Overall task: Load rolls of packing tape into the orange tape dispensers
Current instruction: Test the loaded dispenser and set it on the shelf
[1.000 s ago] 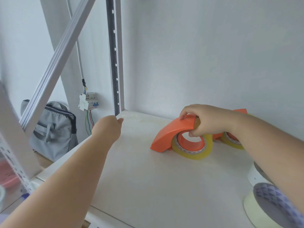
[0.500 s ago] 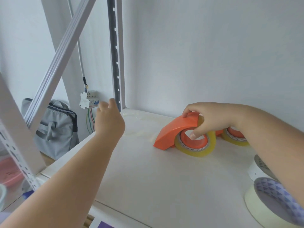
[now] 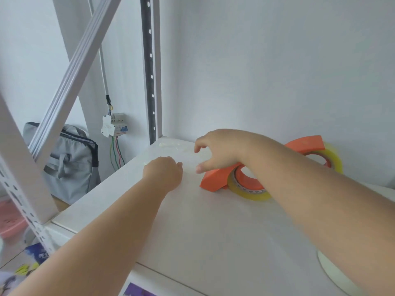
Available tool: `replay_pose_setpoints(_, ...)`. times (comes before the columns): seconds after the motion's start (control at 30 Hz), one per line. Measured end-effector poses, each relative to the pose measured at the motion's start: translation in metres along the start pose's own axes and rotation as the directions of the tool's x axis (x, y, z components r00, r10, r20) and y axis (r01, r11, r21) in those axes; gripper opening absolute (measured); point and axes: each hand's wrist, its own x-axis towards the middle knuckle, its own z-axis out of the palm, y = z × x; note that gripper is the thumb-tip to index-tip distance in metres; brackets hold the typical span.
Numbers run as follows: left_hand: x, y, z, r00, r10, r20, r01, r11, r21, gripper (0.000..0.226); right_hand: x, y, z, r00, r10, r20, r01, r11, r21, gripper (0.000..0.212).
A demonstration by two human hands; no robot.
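Neither hand holds anything: the right hand [image 3: 220, 151] hovers with fingers spread just left of the near orange dispenser [image 3: 215, 180], while the left hand [image 3: 163, 175] rests loosely curled on the white shelf [image 3: 192, 227]. Both dispensers already carry yellowish tape rolls [image 3: 245, 190]; the far dispenser [image 3: 305, 144] sits behind against the wall, probably parked as finished.

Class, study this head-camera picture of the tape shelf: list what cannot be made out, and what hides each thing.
- Near dispenser: its top and back, hidden by the right forearm.
- Far dispenser: its lower part, hidden by the same arm.
- Pale round object: cut off by the right edge and the arm.
- Left hand: fingertips curled away; contents unknowable.
- Printing inside the near roll: too small.
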Motion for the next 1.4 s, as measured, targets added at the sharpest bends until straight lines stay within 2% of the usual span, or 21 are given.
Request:
replay_pose_setpoints(0.1,0.002,-0.002,0.002,0.999,-0.022,0.041,0.022,1.000,-0.001,0.053,0.014,-0.006,0.009,0.963,0.140,0.229,-0.106,0.982,-0.154,0.080)
replay_pose_setpoints(0.2,0.000,-0.003,0.002,0.992,-0.068,0.111,0.070,0.997,-0.013,0.056,0.015,-0.004,0.008,0.927,0.189,0.325,-0.116,0.966,-0.231,0.076)
replay_pose_setpoints(0.33,0.002,-0.005,0.001,0.987,-0.098,0.129,0.100,0.995,-0.004,0.055,0.010,0.002,0.004,0.915,0.209,0.345,-0.150,0.970,-0.191,0.069)
replay_pose_setpoints(0.47,0.004,-0.008,0.001,0.995,-0.069,0.073,0.069,0.998,0.003,0.057,0.008,0.001,0.008,0.916,0.207,0.343,-0.142,0.969,-0.204,0.065)
replay_pose_setpoints(0.7,-0.002,0.003,0.003,0.989,-0.130,0.067,0.131,0.991,-0.001,0.078,0.010,-0.001,0.011,0.912,0.209,0.352,-0.141,0.967,-0.210,0.065)
replay_pose_setpoints(0.93,-0.009,0.001,0.004,0.994,-0.096,0.045,0.097,0.995,-0.020,0.102,0.013,-0.001,0.015,0.916,0.188,0.354,-0.119,0.971,-0.207,0.064)
replay_pose_setpoints(1.0,-0.009,0.004,0.002,1.000,-0.028,0.007,0.028,0.999,0.035,0.095,0.014,0.000,0.014,0.919,0.177,0.352,-0.108,0.972,-0.209,0.065)
replay_pose_setpoints(1.1,-0.014,0.016,-0.004,0.973,0.232,-0.004,-0.231,0.969,0.083,0.061,0.015,0.001,0.016,0.921,0.167,0.351,-0.096,0.973,-0.212,0.066)
replay_pose_setpoints(1.2,-0.022,0.020,0.002,0.886,0.456,0.080,-0.452,0.890,-0.065,0.049,0.013,0.002,0.018,0.923,0.160,0.349,-0.085,0.972,-0.221,0.066)
replay_pose_setpoints(1.3,-0.024,0.011,0.010,0.813,0.556,0.172,-0.521,0.827,-0.208,0.050,0.010,0.002,0.019,0.938,0.146,0.316,-0.070,0.968,-0.239,0.063)
replay_pose_setpoints(1.4,-0.021,0.008,0.015,0.789,0.581,0.201,-0.557,0.814,-0.167,0.050,0.010,0.001,0.020,0.940,0.128,0.315,-0.054,0.971,-0.233,0.057)
